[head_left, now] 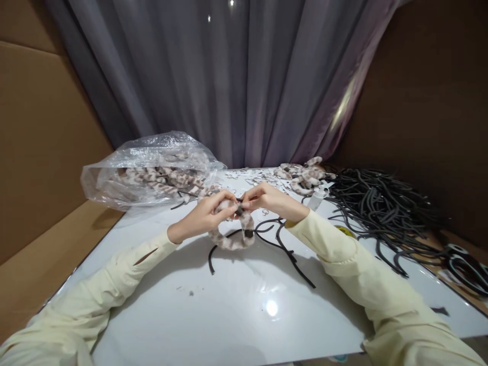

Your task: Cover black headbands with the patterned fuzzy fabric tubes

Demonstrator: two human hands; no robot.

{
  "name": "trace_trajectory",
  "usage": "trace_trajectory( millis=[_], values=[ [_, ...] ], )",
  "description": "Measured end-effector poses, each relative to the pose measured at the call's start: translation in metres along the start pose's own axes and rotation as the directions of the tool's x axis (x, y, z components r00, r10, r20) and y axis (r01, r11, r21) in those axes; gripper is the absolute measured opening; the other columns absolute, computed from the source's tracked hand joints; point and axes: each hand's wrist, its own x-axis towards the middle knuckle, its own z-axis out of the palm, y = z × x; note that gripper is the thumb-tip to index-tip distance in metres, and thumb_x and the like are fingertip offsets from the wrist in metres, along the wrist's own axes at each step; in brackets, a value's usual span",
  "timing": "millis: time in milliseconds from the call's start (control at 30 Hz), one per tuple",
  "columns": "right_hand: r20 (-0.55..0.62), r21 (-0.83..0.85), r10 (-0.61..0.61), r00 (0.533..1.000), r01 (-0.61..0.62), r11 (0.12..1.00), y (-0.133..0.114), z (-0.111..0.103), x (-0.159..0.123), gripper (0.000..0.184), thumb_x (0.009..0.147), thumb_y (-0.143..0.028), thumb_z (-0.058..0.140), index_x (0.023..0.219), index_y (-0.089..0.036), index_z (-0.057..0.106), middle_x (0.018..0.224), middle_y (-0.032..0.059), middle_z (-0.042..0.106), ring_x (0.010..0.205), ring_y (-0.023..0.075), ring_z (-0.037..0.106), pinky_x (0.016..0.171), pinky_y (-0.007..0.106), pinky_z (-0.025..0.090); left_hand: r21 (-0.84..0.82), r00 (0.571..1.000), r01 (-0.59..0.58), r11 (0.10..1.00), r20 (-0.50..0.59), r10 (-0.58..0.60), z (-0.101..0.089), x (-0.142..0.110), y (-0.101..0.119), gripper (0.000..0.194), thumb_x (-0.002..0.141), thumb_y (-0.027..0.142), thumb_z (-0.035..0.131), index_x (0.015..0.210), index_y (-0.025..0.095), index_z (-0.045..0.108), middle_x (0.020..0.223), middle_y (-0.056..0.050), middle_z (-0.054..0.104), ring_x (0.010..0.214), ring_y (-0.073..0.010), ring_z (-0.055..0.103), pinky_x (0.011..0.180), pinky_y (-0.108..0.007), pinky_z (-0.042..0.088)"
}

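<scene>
Left hand point(206, 216): grip closed, finger and thumb pinching the top of the furry band from the 9 o'clock side.
Right hand point(269, 198): grip closed at the band's top from 3 o'clock, fingertips meeting those of the left; a dark piece shows between them, though its exact form is hard to make out.
Furry band point(231, 243): brown and white, curved into a ring, it hangs below the fingers, in front of the person at 12 o'clock.
Loose black cords point(301, 273): several curl across the white table point(229, 310), from beneath the band toward 4 o'clock.
Clear plastic bag point(152, 147): bulges at 11 o'clock, furry lengths point(163, 179) visible inside.
Furry pile point(307, 178): more patterned pieces lie at 1 o'clock, just beside a translucent bottle point(317, 199).
Black cord heap point(373, 203): a dense tangle spreads at 2 o'clock, partly over a yellow roll point(345, 231).
Curtain point(229, 76): gray-purple folds drop behind the table at 12 o'clock, between brown cardboard panels point(38, 132).
</scene>
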Motion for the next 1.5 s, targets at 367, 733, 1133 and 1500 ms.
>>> trace_trajectory(
  millis=[367, 733, 1133, 1500],
  values=[
    [0.006, -0.012, -0.045, 0.999, 0.045, 0.999, 0.008, -0.009, 0.002, 0.016, 0.067, -0.025, 0.062, 0.064, -0.009, 0.062, 0.060, 0.0015, 0.058, 0.059, 0.0121, 0.055, 0.059, 0.022, 0.045, -0.112, 1.000, 0.006, 0.994, 0.002, -0.006, 0.002, 0.001, 0.002, 0.019, 0.085, 0.038, 0.054, 0.094, 0.021, 0.052, 0.075, 0.001, 0.059, 0.064, -0.0116, 0.053, 0.052, -0.019, 0.036],
    [-0.063, -0.251, -0.170, 0.983, 0.150, 0.956, -0.002, -0.011, -0.002, 0.017, 0.072, -0.026, 0.058, 0.068, -0.010, 0.061, 0.066, 0.0036, 0.061, 0.061, 0.0145, 0.059, 0.059, 0.023, 0.045, -0.295, 0.998, -0.017, 0.955, -0.071, -0.004, 0.002, 0.004, -0.003, 0.018, 0.082, 0.031, 0.059, 0.089, 0.018, 0.048, 0.076, 0.002, 0.055, 0.069, -0.0118, 0.055, 0.064, -0.021, 0.042],
    [0.022, 0.026, -0.020, 1.000, 0.020, 0.999, 0.006, -0.001, 0.003, 0.015, 0.066, -0.023, 0.061, 0.064, -0.009, 0.058, 0.054, -0.0021, 0.050, 0.052, 0.0077, 0.041, 0.052, 0.021, 0.031, 0.052, 0.972, -0.227, 0.973, -0.050, 0.230, 0.003, -0.005, 0.000, 0.016, 0.079, 0.009, 0.049, 0.093, 0.017, 0.053, 0.075, 0.002, 0.061, 0.069, -0.0114, 0.059, 0.065, -0.020, 0.042],
    [0.311, 0.474, 0.034, 0.950, -0.186, 0.861, 0.025, 0.005, 0.011, 0.010, 0.063, -0.010, 0.058, 0.067, -0.012, 0.049, 0.063, 0.0001, 0.052, 0.059, 0.0138, 0.058, 0.057, 0.023, 0.043, 0.377, 0.761, -0.630, 0.679, 0.125, 0.636, 0.000, -0.004, -0.003, 0.037, 0.076, -0.005, 0.034, 0.102, 0.016, 0.052, 0.078, -0.004, 0.058, 0.071, -0.0128, 0.053, 0.062, -0.021, 0.042]
  ],
)
